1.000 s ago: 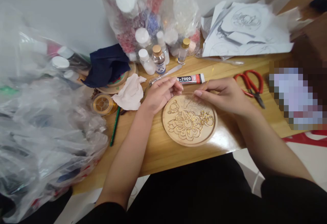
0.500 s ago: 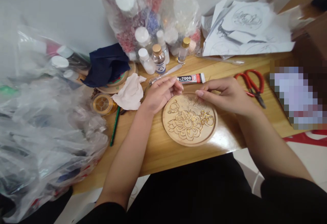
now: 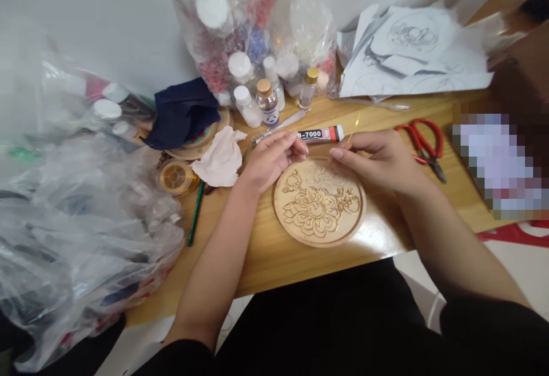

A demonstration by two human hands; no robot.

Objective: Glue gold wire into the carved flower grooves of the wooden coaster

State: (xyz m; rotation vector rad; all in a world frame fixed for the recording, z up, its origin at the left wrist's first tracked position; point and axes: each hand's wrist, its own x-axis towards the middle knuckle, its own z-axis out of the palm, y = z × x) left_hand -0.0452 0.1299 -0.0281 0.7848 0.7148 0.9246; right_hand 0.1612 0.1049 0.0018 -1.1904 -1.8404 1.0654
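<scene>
A round wooden board (image 3: 317, 238) with a raised rim lies on the table, bearing a flower outlined in gold wire and smaller curled figures. Its upper part shows a bare pencil-like drawing. My right hand (image 3: 377, 162) is at the board's upper right edge, thumb and forefinger pinching a thin gold wire (image 3: 357, 123) that sticks up. At the upper left edge my left hand (image 3: 270, 162) rests with fingers loosely curled and nothing visible in them. Just behind it lies a black and red glue tube (image 3: 319, 134) marked "-7000", partly covered by my fingers.
Red-handled pliers (image 3: 426, 144) lie to the right, beside a blurred-out phone-like device (image 3: 500, 162). Small bottles (image 3: 266, 104), papers with drawings (image 3: 414, 50) and a plastic bag of jars (image 3: 257, 16) stand behind. Leftward are a gold wire spool (image 3: 175, 177), green pencil (image 3: 196, 213) and plastic bags (image 3: 86, 216).
The gold wire in my right hand now shows as a longer, bright upright strand above the fingers. Both hands stay nearly in place; the view has shifted slightly.
</scene>
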